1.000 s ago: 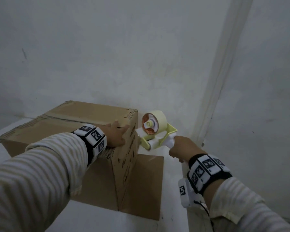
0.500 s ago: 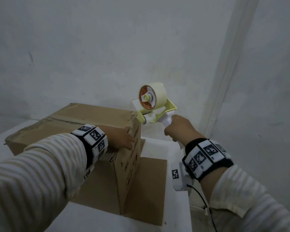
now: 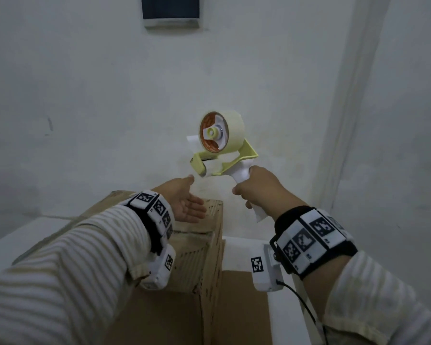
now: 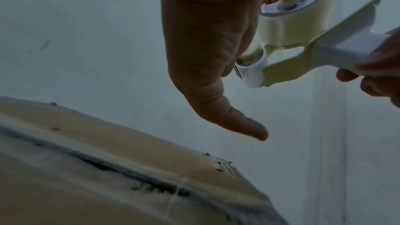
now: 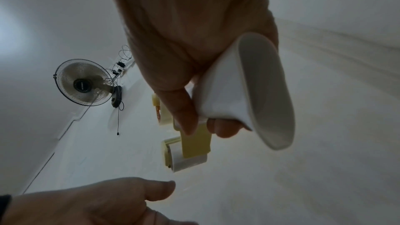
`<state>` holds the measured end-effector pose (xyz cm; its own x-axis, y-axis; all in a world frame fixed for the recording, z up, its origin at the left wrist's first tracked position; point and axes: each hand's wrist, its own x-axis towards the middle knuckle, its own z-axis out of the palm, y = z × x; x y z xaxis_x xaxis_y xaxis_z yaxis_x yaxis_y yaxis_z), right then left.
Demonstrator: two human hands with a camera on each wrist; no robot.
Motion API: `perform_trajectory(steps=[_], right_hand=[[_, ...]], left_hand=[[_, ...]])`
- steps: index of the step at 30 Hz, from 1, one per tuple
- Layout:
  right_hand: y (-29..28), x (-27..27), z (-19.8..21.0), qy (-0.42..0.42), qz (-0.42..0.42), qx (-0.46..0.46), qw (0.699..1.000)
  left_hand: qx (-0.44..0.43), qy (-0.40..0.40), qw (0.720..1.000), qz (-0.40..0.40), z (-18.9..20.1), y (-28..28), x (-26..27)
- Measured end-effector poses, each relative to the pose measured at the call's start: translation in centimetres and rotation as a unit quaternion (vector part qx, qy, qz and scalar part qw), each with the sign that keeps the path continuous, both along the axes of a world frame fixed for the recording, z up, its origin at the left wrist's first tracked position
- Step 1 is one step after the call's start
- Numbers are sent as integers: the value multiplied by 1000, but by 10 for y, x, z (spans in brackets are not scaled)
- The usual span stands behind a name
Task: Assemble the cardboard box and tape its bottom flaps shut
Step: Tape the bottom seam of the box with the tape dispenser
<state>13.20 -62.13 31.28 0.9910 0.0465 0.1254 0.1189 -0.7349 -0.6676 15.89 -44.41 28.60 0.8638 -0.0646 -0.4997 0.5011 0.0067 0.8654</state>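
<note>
A brown cardboard box (image 3: 204, 247) stands on a white table, its folded flaps facing up; in the left wrist view the seam between its flaps (image 4: 134, 175) shows as a dark gap. My right hand (image 3: 259, 189) grips the white handle of a yellow tape dispenser (image 3: 222, 148) with a roll of pale tape, held in the air above the box's right corner. My left hand (image 3: 184, 200) is off the box, palm up, fingers straight, its fingertips just under the dispenser's front roller (image 4: 253, 71). The right wrist view shows the handle (image 5: 242, 88) in my curled fingers.
A white wall stands close behind the box, with a corner post (image 3: 346, 120) at the right and a dark panel (image 3: 169, 8) up high. A loose flap (image 3: 244, 307) lies flat on the white table (image 3: 246, 242) right of the box. A wall fan (image 5: 84, 82) hangs far off.
My right hand lifted the tape dispenser higher, above the box. My left hand left the box's top corner and rose, palm up, to the dispenser's front.
</note>
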Motion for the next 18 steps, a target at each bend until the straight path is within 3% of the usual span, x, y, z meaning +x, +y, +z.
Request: perform_trajectory(steps=[4, 8, 18], right_hand=[[29, 7, 9, -3, -24, 1, 1000], [59, 12, 10, 0, -52, 7, 999], [88, -1, 0, 24, -159, -13, 987]], left_hand=[[-46, -27, 998, 24, 9, 24, 28], [-38, -67, 997, -2, 13, 52, 55], [13, -82, 979, -187, 6, 62, 104]])
